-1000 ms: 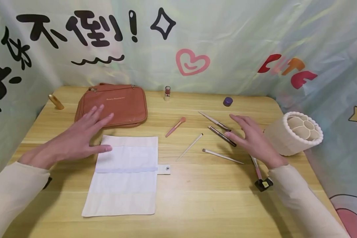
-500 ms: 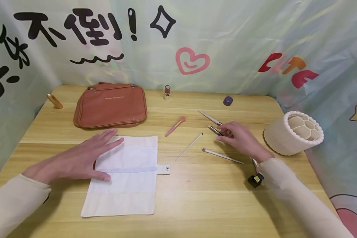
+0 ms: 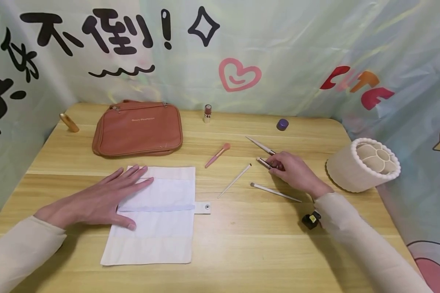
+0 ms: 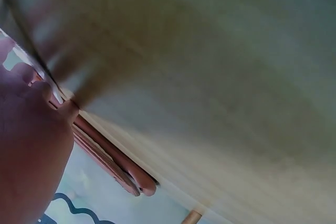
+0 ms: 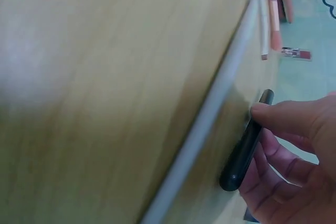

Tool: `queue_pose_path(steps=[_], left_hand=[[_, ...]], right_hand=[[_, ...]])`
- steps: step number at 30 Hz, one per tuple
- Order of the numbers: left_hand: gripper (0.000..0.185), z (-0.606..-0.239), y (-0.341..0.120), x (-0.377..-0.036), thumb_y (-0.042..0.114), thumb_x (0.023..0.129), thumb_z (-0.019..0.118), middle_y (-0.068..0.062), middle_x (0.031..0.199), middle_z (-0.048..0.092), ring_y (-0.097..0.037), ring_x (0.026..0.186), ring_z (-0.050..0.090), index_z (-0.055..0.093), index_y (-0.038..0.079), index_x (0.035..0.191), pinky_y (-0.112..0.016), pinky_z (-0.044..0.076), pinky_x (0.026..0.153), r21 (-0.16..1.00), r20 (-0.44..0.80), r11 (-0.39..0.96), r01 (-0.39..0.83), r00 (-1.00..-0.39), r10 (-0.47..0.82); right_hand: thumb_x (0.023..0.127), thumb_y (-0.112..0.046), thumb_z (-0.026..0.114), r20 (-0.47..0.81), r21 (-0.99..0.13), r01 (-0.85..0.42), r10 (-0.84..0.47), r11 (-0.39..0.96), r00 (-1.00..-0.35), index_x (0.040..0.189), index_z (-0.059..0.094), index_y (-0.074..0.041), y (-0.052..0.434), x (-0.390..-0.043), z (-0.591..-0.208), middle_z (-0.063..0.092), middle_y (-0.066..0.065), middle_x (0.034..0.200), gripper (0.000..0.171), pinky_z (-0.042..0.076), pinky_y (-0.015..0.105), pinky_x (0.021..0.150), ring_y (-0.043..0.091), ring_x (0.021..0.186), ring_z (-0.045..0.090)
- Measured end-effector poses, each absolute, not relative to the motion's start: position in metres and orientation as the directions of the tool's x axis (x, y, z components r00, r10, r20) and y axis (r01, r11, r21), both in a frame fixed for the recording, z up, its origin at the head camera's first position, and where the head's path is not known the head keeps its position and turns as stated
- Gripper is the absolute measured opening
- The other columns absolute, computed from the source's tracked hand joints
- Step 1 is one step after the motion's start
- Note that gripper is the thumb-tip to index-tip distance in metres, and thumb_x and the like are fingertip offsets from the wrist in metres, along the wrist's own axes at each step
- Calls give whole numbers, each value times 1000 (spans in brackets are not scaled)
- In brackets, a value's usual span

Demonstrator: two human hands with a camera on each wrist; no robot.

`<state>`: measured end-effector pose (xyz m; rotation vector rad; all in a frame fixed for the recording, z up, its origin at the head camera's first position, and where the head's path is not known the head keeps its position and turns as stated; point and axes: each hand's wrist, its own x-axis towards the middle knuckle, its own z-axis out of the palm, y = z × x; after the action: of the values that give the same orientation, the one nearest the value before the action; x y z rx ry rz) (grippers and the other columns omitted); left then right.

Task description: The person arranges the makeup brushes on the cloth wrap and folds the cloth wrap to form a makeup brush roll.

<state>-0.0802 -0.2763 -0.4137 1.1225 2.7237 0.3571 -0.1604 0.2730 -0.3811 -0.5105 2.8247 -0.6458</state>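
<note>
Head view: on the desk lies the white cloth; the left hand, fingers straight and spread, reaches over its left part, grasping nothing, contact unclear. The right hand pinches with thumb and fingers. To either side lie the near brush and far brush; between them, in that pinch, is the black brush. A firm mid-length hold and straight lift, clear of both neighbours, should serve best.
</note>
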Motion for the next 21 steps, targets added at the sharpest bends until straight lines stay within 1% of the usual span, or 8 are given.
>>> queue_pose_path(steps=[5,8,10,15,19,21], left_hand=[[114,-414,-276,-80,79,88,73,-17,183,16,-37,171,9,29,19,175,-20,-19,130,278,-67,684,674,-697,714],[113,-414,-276,-80,79,88,72,-17,183,16,-37,171,9,29,20,175,-20,-19,130,278,-67,685,674,-698,713],[113,-413,-276,-80,79,88,72,-17,183,16,-38,171,10,29,20,175,-20,-19,130,281,-71,687,670,-700,711],[114,-413,-276,-80,80,87,72,-15,184,15,-39,171,12,27,23,175,-18,-18,129,296,-87,698,652,-709,699],[114,-412,-277,-80,81,87,72,-14,184,14,-40,170,13,26,26,175,-18,-18,128,312,-98,709,633,-720,687],[114,-411,-278,-80,81,87,72,-14,184,15,-41,170,13,26,27,175,-19,-17,129,312,-96,712,629,-725,682]], right_hand=[[107,-11,70,-118,-495,-286,-390,821,-913,132,72,-3,269,-157,-371,74,15,121,27,55,40,83,23,97,67],[109,-14,67,-104,-558,-274,-394,783,-913,136,70,-7,259,-157,-364,75,13,123,28,57,38,81,25,100,69],[110,-17,67,-92,-599,-259,-387,757,-917,138,69,-10,250,-156,-359,76,11,125,30,58,39,83,26,106,70],[109,-20,69,-44,-720,-241,-390,650,-920,140,68,-11,225,-156,-353,76,10,127,32,59,41,93,26,115,71],[109,-19,70,-32,-819,-211,-410,533,-912,144,67,-14,204,-156,-350,75,10,129,36,59,37,93,25,116,71],[108,-16,70,-27,-861,-195,-425,471,-905,146,65,-13,192,-156,-349,74,13,130,38,60,35,91,25,115,71]])
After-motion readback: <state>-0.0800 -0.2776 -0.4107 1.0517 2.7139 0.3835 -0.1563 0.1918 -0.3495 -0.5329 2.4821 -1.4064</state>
